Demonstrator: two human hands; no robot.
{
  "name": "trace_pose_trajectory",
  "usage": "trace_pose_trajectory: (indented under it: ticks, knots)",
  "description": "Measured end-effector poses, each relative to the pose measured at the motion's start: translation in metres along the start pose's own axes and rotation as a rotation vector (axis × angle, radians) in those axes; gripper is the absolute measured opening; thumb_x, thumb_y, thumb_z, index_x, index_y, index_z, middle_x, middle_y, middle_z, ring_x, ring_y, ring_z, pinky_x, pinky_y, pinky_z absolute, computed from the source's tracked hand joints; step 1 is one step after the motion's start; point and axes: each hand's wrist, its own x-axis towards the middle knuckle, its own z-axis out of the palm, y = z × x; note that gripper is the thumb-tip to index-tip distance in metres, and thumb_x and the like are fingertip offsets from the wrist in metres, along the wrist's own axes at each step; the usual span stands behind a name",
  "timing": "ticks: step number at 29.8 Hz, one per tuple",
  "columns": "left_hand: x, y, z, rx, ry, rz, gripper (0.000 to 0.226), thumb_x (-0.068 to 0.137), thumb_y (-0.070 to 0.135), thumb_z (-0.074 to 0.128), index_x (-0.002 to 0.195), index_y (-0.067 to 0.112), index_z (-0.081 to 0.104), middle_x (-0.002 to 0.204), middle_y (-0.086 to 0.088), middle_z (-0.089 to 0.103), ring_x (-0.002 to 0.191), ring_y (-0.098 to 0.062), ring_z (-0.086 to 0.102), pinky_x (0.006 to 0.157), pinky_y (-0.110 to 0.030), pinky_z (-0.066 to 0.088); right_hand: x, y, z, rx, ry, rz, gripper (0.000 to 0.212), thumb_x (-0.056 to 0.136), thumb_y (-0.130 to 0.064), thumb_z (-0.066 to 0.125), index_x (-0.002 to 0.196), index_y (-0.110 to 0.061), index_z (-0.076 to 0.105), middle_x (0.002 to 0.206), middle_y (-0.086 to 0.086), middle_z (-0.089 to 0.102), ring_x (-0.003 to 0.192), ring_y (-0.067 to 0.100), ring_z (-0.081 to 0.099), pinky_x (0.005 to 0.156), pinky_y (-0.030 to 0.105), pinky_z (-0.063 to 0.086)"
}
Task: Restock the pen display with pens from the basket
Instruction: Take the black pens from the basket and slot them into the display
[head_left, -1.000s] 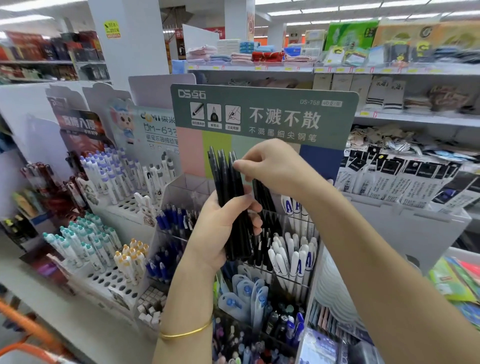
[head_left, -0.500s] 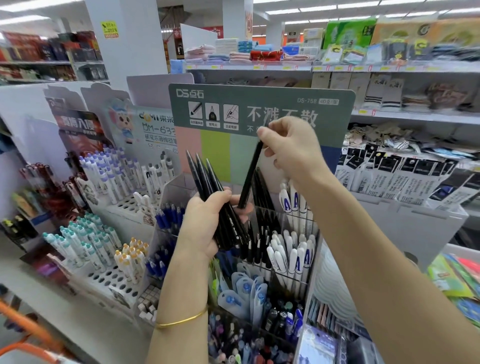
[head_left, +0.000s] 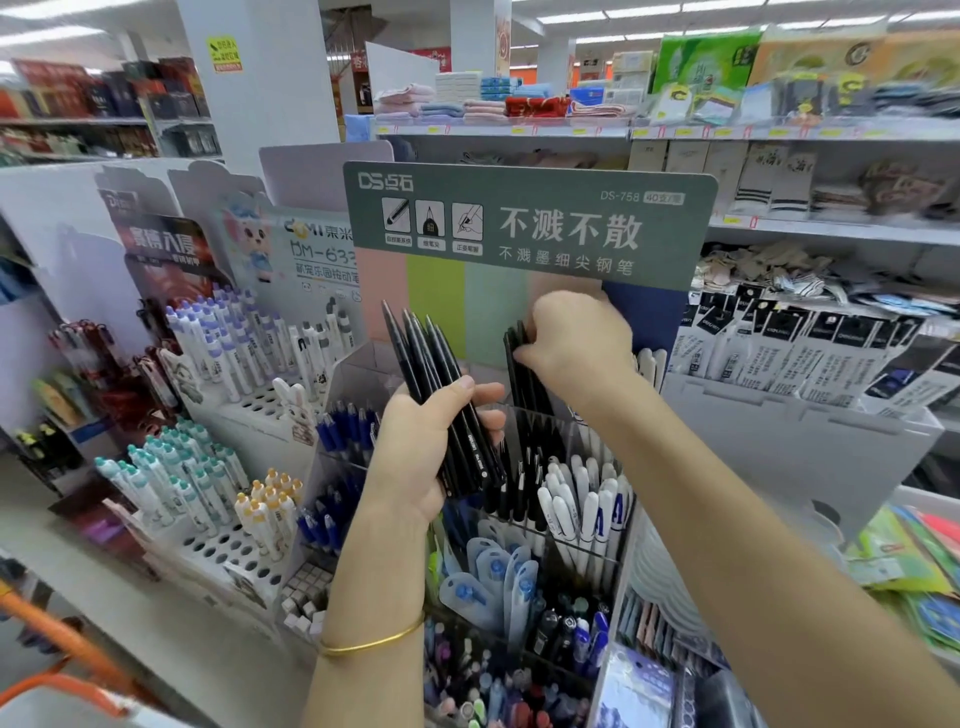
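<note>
1. A bundle of black pens (head_left: 441, 395) is gripped in the left hand (head_left: 426, 452), fingers wrapped tight round the lower half, tips fanned up and tilted to the left. A thin gold bangle (head_left: 371, 642) is worn on that wrist.
2. The right hand (head_left: 576, 343) is closed on the tops of a few black pens in the display (head_left: 524, 374), pinched between thumb and fingertips. Whether just one or several are actually held can't really be told, since the hand covers them.
3. The two hands are kept apart, the right one higher and further back, the left nearer the camera.
4. The clear pen display (head_left: 561, 519) is seen right under both hands: black pens at the back, white pens with blue print (head_left: 587, 509) just beside them on the right, blue-capped ones lower down.
5. A green header card (head_left: 530, 223) marked DS-758 is stood up behind the right hand.
6. Off to the left, white peg-hole stands (head_left: 218, 551) are filled with white and teal pens.
7. An orange handle (head_left: 67, 644) is caught in the bottom-left corner; the basket itself can't be made out properly.
</note>
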Motion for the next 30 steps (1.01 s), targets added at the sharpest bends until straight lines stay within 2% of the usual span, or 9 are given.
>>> trace_pose_trajectory:
  ticks: [6, 8, 11, 15, 18, 21, 25, 28, 30]
  knots:
    - [0.0, -0.001, -0.002, 0.015, -0.039, 0.003, 0.018, 0.098, 0.009, 0.053, 0.115, 0.003, 0.053, 0.075, -0.003, 0.072, 0.058, -0.015, 0.064, 0.055, -0.028, 0.055, -0.003, -0.001, -0.004, -0.1, 0.013, -0.074, 0.011, 0.091, -0.018, 0.06, 0.082, -0.013, 0.056, 0.1, 0.01, 0.062, 0.107, 0.032, 0.049, 0.07, 0.032, 0.032]
    - [0.0, -0.002, -0.002, -0.005, -0.058, -0.001, 0.019, 0.097, 0.008, 0.054, 0.115, 0.002, 0.054, 0.073, -0.003, 0.069, 0.057, -0.015, 0.063, 0.054, -0.028, 0.055, 0.001, 0.002, -0.014, -0.014, 0.1, -0.096, 0.019, 0.093, -0.022, 0.054, 0.079, -0.01, 0.06, 0.088, 0.01, 0.059, 0.094, 0.031, 0.047, 0.067, 0.031, 0.031]
    - [0.0, -0.002, 0.002, -0.013, -0.13, -0.001, 0.013, 0.096, 0.008, 0.054, 0.109, 0.005, 0.057, 0.072, -0.003, 0.067, 0.058, -0.016, 0.062, 0.055, -0.03, 0.054, 0.001, 0.0, -0.026, 0.233, -0.017, -0.155, 0.046, 0.094, -0.032, 0.052, 0.055, -0.01, 0.04, 0.057, 0.005, 0.038, 0.064, 0.025, 0.038, 0.054, 0.034, 0.027]
    - [-0.002, -0.004, 0.007, 0.041, -0.18, 0.017, 0.016, 0.094, 0.01, 0.054, 0.109, 0.004, 0.058, 0.073, -0.004, 0.069, 0.06, -0.017, 0.064, 0.056, -0.029, 0.054, -0.004, -0.001, -0.028, 0.434, -0.184, -0.208, 0.038, 0.094, -0.024, 0.055, 0.078, 0.008, 0.065, 0.059, 0.011, 0.047, 0.045, 0.01, 0.04, 0.045, 0.022, 0.031]
    - [-0.003, -0.005, 0.007, 0.034, -0.188, 0.012, 0.022, 0.094, 0.013, 0.054, 0.113, 0.002, 0.057, 0.076, -0.007, 0.07, 0.062, -0.019, 0.066, 0.056, -0.03, 0.055, -0.006, 0.001, -0.031, 0.559, -0.252, -0.174, 0.032, 0.094, -0.024, 0.057, 0.082, 0.003, 0.069, 0.056, 0.005, 0.05, 0.031, 0.003, 0.035, 0.035, 0.01, 0.027]
    - [-0.004, -0.003, 0.007, 0.042, -0.185, 0.017, 0.018, 0.095, 0.013, 0.054, 0.11, 0.004, 0.057, 0.075, -0.007, 0.071, 0.061, -0.019, 0.066, 0.056, -0.031, 0.055, -0.007, -0.001, -0.033, 0.54, -0.314, -0.21, 0.034, 0.092, -0.029, 0.06, 0.083, 0.002, 0.071, 0.066, 0.015, 0.059, 0.048, 0.006, 0.04, 0.041, 0.012, 0.027]
    - [-0.003, -0.001, 0.006, 0.039, -0.155, 0.001, 0.021, 0.097, 0.012, 0.052, 0.113, 0.0, 0.057, 0.078, -0.009, 0.072, 0.066, -0.021, 0.07, 0.058, -0.031, 0.058, -0.007, -0.001, -0.031, 0.625, -0.231, -0.172, 0.03, 0.091, -0.025, 0.061, 0.088, 0.004, 0.07, 0.09, 0.027, 0.068, 0.069, 0.024, 0.054, 0.066, 0.03, 0.047]
    - [0.0, 0.001, 0.003, -0.004, -0.065, -0.026, 0.015, 0.099, 0.01, 0.051, 0.111, 0.0, 0.052, 0.083, -0.015, 0.072, 0.07, -0.026, 0.072, 0.056, -0.032, 0.059, -0.003, 0.0, -0.035, 0.731, -0.021, -0.071, 0.033, 0.093, -0.02, 0.056, 0.088, 0.012, 0.063, 0.089, 0.031, 0.066, 0.067, 0.023, 0.053, 0.076, 0.041, 0.05]
    - [0.0, 0.001, 0.0, -0.033, 0.004, -0.04, 0.012, 0.099, 0.009, 0.052, 0.109, 0.002, 0.051, 0.08, -0.013, 0.073, 0.066, -0.023, 0.072, 0.052, -0.029, 0.058, 0.002, 0.003, -0.038, 0.775, 0.146, 0.027, 0.024, 0.094, -0.021, 0.055, 0.09, 0.002, 0.059, 0.086, 0.017, 0.065, 0.078, 0.023, 0.058, 0.081, 0.042, 0.049]
